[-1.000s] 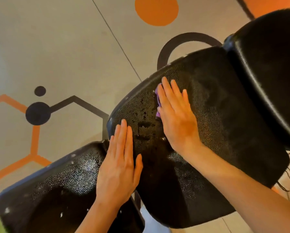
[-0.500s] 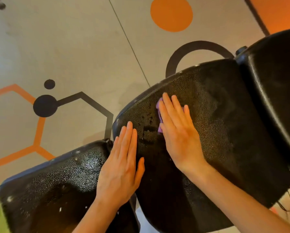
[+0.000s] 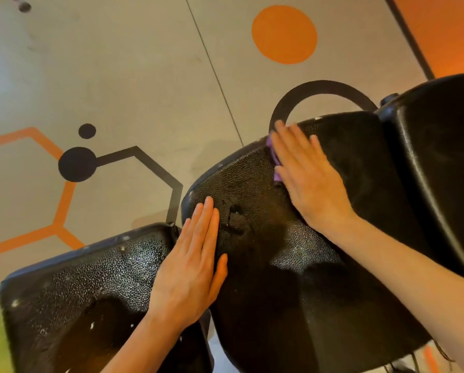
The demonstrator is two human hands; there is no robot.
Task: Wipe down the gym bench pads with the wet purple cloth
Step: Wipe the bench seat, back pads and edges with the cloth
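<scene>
A purple cloth point(image 3: 274, 157) lay flat on the middle pad point(image 3: 292, 238) of a black gym bench, close to that pad's far edge. Only a thin strip of the cloth showed, along the left side of the right hand point(image 3: 310, 179); the rest was hidden beneath the palm. The right hand pressed down on the cloth with its fingers straight and slightly spread, the fingertips reaching the pad's far edge. The fingers looked blurred.

The left hand point(image 3: 195, 265) rested flat on the same pad near its left edge, fingers straight and held together, thumb out to the side, grasping nothing. Its heel lay over the narrow gap between the middle pad and the lower pad point(image 3: 77, 292).

The bench showed 3 black pads with a pebbled, shiny surface. The lower pad sat at the bottom left, with small white specks scattered on it. The middle pad carried dark wet patches and droplets between the 2 hands. The third pad point(image 3: 440, 170) rose at the right, smoother and glossy, touching the middle pad's right end.

Beneath the bench lay a beige floor point(image 3: 118, 76) painted with shapes: an orange circle point(image 3: 284, 35) toward the top, an orange hexagon outline point(image 3: 61, 200) at the left, a black hexagon outline point(image 3: 171, 181) joined to a black dot point(image 3: 77, 164), and a black ring point(image 3: 319, 88) partly hidden behind the middle pad. A thin dark seam point(image 3: 212, 68) ran diagonally across the floor.
</scene>
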